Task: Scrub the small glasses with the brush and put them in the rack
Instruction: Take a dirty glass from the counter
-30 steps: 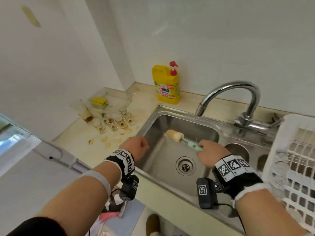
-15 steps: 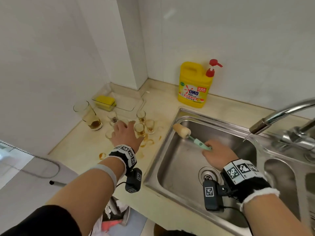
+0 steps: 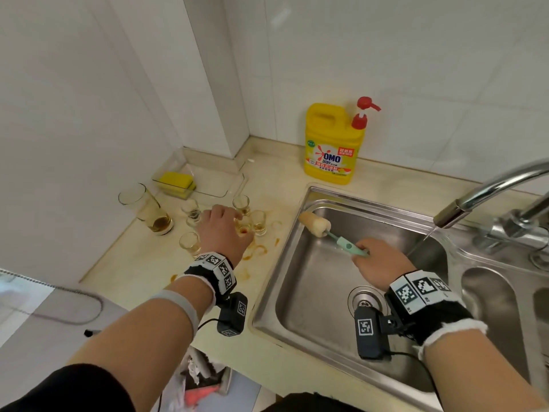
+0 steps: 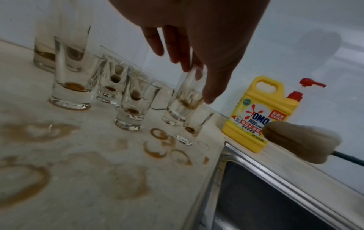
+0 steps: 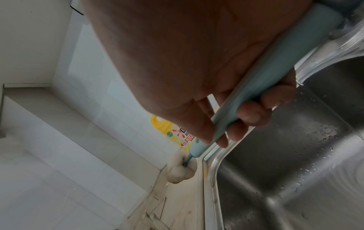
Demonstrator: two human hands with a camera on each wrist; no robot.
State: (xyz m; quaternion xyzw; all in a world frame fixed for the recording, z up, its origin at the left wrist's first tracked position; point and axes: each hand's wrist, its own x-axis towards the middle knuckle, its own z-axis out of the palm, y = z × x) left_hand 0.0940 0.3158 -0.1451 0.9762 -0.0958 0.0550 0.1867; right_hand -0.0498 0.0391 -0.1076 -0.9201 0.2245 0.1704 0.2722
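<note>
Several small glasses with brown dregs stand on the stained counter (image 3: 124, 263) left of the sink, among them one (image 3: 190, 242) and another (image 4: 71, 87). My left hand (image 3: 237, 224) reaches over them. In the left wrist view my left hand (image 4: 195, 80) pinches one tilted small glass (image 4: 183, 105) near its rim between thumb and fingers. My right hand (image 3: 365, 251) hovers over the sink (image 3: 320, 292). It grips the brush's pale green handle (image 5: 246, 99), and the beige foam head (image 3: 315, 223) points toward the counter. The rack is out of view.
A tall glass (image 3: 148, 209) stands at the far left. Behind it a yellow sponge (image 3: 175, 179) lies in a clear tray. A yellow detergent bottle (image 3: 331, 150) sits by the wall. The faucet (image 3: 490, 185) runs water into the sink. A second basin (image 3: 505, 307) lies to the right.
My left hand has moved from the sink's edge out to the small glasses and closed on one. My right hand keeps the brush over the sink. The view has turned left, away from the rack.
</note>
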